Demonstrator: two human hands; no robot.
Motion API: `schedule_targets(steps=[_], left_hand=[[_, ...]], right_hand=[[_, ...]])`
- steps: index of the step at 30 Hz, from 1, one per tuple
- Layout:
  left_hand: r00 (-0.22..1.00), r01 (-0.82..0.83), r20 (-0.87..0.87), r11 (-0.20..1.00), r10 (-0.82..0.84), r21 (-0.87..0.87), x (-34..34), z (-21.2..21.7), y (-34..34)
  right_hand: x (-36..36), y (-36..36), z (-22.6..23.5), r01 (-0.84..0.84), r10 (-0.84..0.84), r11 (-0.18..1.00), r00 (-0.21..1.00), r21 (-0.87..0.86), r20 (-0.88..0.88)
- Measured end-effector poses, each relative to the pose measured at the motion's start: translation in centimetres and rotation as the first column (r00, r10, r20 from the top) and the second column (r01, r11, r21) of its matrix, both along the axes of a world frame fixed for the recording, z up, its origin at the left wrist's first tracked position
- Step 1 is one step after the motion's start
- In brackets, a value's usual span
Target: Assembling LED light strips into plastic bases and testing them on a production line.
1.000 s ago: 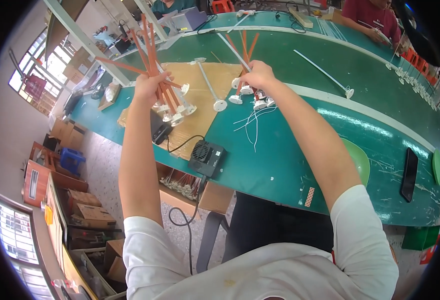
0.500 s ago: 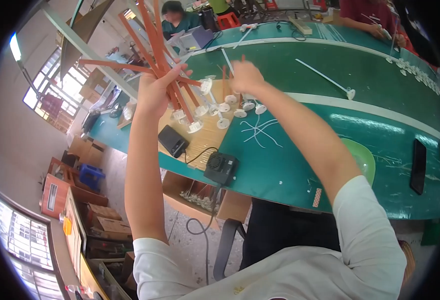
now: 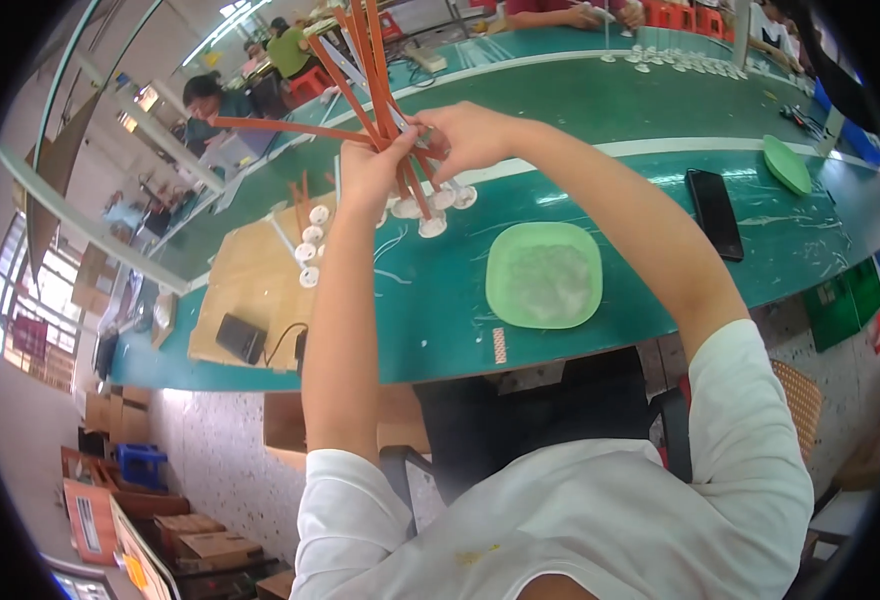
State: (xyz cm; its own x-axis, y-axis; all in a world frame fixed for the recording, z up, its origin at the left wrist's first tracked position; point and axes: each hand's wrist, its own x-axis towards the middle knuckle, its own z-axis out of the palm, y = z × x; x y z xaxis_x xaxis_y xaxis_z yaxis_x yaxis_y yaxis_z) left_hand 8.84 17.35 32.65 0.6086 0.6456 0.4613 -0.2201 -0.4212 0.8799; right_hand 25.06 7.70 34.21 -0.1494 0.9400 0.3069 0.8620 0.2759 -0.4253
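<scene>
Above the green table, my left hand (image 3: 368, 172) is closed round a bundle of long orange-brown strips (image 3: 378, 88). White round discs (image 3: 433, 225) hang at the bundle's lower ends, and one strip sticks out sideways to the left. At the bundle's right side, my right hand (image 3: 475, 135) has its fingers curled against the strips just above the discs; its fingertips are partly hidden. A pale strip runs among the brown ones. Left of my forearm, several more disc-ended pieces (image 3: 310, 252) stand or lie in a row by the cardboard sheet (image 3: 240, 265).
On the table are a light green dish (image 3: 592, 300), a black phone (image 3: 715, 215), a black box with a cable (image 3: 241, 338) and a second green dish (image 3: 787, 165). Several white discs (image 3: 675, 60) lie across the table. People sit beyond it. A metal post (image 3: 90, 225) rises at left.
My right hand has moved from the standing pieces to the bundle in my left hand. The view has turned right, bringing the whole light green dish into sight.
</scene>
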Motion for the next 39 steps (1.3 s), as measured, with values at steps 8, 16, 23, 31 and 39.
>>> schedule_targets(steps=[8,16,23,31,39], left_hand=[[0.994,0.101,-0.026,0.990,-0.104,-0.094,5.8,-3.1,0.2],[0.941,0.259,-0.245,0.962,-0.233,0.081,5.5,-2.1,1.9],[0.888,0.304,-0.396,0.945,-0.234,0.123,3.6,-1.2,3.2],[0.912,0.222,-0.369,0.971,-0.176,0.084,4.2,-2.1,3.0],[0.918,0.293,-0.279,0.956,-0.281,0.002,5.4,-2.8,2.4]], right_hand=[[4.4,-0.1,-5.2,0.170,-0.132,0.979,0.946,0.108,-0.298],[6.0,0.7,-6.7,0.107,-0.071,0.993,0.898,0.058,-0.434],[5.6,-0.1,-4.7,0.087,-0.078,0.996,0.970,0.027,-0.232],[8.4,-1.9,-2.6,0.117,-0.103,0.964,0.992,0.238,-0.068],[8.5,-3.1,-1.0,0.256,-0.168,0.949,0.905,0.184,-0.390]])
